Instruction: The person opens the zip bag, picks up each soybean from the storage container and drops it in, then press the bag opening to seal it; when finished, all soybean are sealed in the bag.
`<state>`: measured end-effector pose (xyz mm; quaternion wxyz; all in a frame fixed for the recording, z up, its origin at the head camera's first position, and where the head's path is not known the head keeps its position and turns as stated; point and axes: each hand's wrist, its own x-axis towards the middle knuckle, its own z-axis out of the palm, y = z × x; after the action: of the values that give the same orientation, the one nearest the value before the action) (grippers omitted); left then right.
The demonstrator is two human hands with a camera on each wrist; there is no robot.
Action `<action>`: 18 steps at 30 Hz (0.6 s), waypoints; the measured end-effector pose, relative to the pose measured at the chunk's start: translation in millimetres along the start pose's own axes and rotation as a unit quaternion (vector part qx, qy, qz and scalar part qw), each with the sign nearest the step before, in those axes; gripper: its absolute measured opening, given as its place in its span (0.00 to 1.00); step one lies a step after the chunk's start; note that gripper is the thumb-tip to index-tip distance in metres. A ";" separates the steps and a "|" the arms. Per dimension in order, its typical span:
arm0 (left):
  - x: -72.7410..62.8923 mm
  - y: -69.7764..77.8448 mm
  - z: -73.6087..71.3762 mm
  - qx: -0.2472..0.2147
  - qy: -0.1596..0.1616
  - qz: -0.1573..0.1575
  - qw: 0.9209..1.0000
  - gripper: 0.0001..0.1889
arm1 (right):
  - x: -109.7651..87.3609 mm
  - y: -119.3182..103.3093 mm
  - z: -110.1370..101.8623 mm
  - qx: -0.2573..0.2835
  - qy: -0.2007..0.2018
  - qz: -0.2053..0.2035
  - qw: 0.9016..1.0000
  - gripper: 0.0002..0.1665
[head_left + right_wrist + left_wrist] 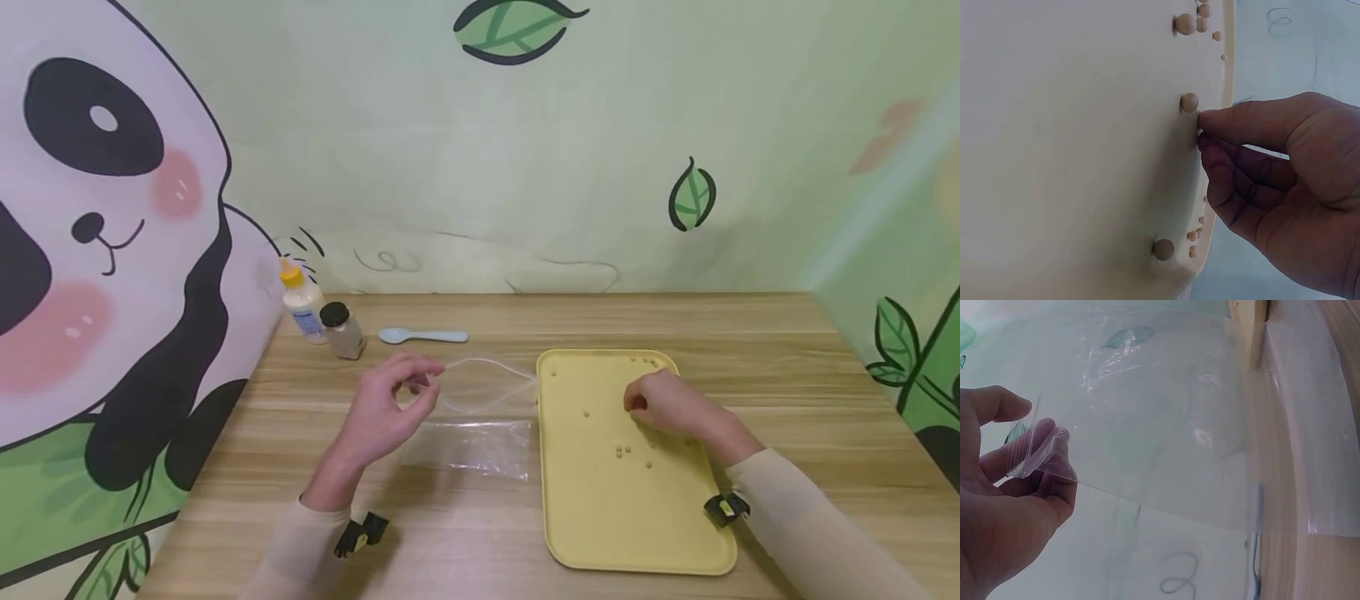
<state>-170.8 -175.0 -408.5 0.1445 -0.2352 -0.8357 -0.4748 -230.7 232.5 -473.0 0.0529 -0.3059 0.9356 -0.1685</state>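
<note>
My left hand (390, 408) holds one end of a clear zip bag (487, 454) at its mouth, which gapes in a loop. In the left wrist view, the corner of the film bunches against curled fingers, while the thumb stands off from them. The bag's other end meets the left rim of a yellow tray (600, 517). Over the tray's right half, my right hand (675, 408) reaches down with thumb and fingertips close together at the surface, beside a small round bead (1189, 102). Whether a bead is between those fingertips is hidden.
More beads lie scattered on the tray, one (1164, 249) near an edge. Behind the bag are a light blue spoon (423, 336), a black-capped jar (342, 332) and a yellow-capped bottle (302, 307). A painted wall (420, 167) borders the wooden table (480, 542).
</note>
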 end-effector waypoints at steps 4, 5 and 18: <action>0.1 0.4 0.1 0.005 0.001 -0.003 1.000 0.11 | -0.5 -1.1 -0.9 -0.004 0.002 0.002 1.000 0.07; 0.2 0.6 0.2 0.006 0.001 -0.003 1.000 0.11 | -0.5 -1.1 -1.0 -0.006 0.002 0.001 1.000 0.07; -0.2 -1.6 1.5 0.013 -0.001 -0.002 1.000 0.10 | -1.1 -1.5 -2.9 0.014 -0.005 0.013 1.000 0.07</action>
<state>-171.5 -174.5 -410.4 0.1460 -0.2323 -0.8422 -0.4642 -229.6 232.8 -469.8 0.0640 -0.2936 0.9368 -0.1790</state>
